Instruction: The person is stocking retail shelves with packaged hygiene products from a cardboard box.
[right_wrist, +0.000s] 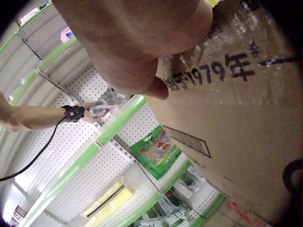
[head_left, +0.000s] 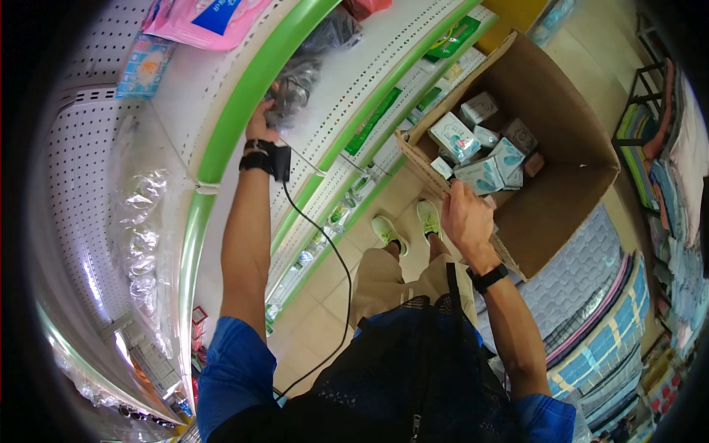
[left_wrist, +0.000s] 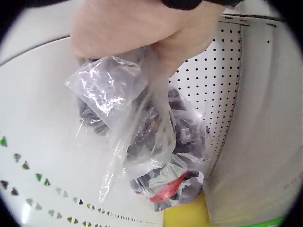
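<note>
My left hand [head_left: 260, 124] reaches onto a white shelf and grips a clear plastic bag [head_left: 295, 87] with dark contents. Seen from the left wrist, the crinkled bag [left_wrist: 147, 127] hangs below the hand [left_wrist: 142, 28]; its fingertips are hidden. Beyond it lies another dark bundle in clear plastic with a red patch [left_wrist: 168, 189]. My right hand [head_left: 470, 221] holds the near rim of an open cardboard box [head_left: 572, 118], fingers curled over the edge. Inside the box are several small white and teal cartons [head_left: 484, 173]. Handwriting marks the box's outer side [right_wrist: 227, 118] in the right wrist view.
Green-edged shelves [head_left: 229, 111] run along the left, with a pink packet [head_left: 207, 22] on top. Lower shelves hold green packets [head_left: 373, 122]. Folded quilts [head_left: 583, 255] are stacked below the box, and a textile rack [head_left: 650, 140] stands at the right. A black cable [head_left: 343, 258] trails from the left wrist.
</note>
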Action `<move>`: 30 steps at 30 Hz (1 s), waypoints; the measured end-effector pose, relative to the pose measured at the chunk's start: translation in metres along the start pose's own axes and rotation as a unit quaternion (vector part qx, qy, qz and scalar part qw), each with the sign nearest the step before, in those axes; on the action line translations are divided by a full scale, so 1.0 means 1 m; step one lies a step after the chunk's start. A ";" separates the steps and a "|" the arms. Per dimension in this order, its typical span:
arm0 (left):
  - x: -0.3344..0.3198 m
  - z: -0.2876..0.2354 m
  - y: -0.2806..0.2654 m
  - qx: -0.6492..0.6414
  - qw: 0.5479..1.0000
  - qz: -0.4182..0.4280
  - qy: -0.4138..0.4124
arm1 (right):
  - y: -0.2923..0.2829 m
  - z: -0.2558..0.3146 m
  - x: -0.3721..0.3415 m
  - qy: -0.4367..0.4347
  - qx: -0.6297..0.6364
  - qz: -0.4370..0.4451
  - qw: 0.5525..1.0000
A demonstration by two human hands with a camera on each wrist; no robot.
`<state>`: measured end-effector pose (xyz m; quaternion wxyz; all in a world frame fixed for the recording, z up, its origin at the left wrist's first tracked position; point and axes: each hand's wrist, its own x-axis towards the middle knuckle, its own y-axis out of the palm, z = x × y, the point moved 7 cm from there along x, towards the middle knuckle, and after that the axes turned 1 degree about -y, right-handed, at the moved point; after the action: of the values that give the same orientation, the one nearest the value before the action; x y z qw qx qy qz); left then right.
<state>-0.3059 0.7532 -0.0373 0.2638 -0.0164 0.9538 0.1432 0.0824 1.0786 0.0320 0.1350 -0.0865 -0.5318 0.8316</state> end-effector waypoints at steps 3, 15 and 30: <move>-0.044 0.013 -0.010 -0.006 1.000 -0.010 0.003 | 0.000 0.000 0.000 -0.001 0.019 -0.010 1.000; -0.246 0.051 0.007 -0.085 0.989 0.097 -0.075 | -0.048 0.080 0.018 -0.062 0.376 -0.068 0.922; -0.449 0.011 -0.009 0.075 0.989 0.121 0.038 | 0.054 0.181 -0.059 0.159 0.732 0.510 0.422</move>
<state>0.0869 0.7275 0.1794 0.2085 0.1131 0.9662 0.1014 0.0790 0.8830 0.0589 -0.2194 -0.3409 0.4499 0.7957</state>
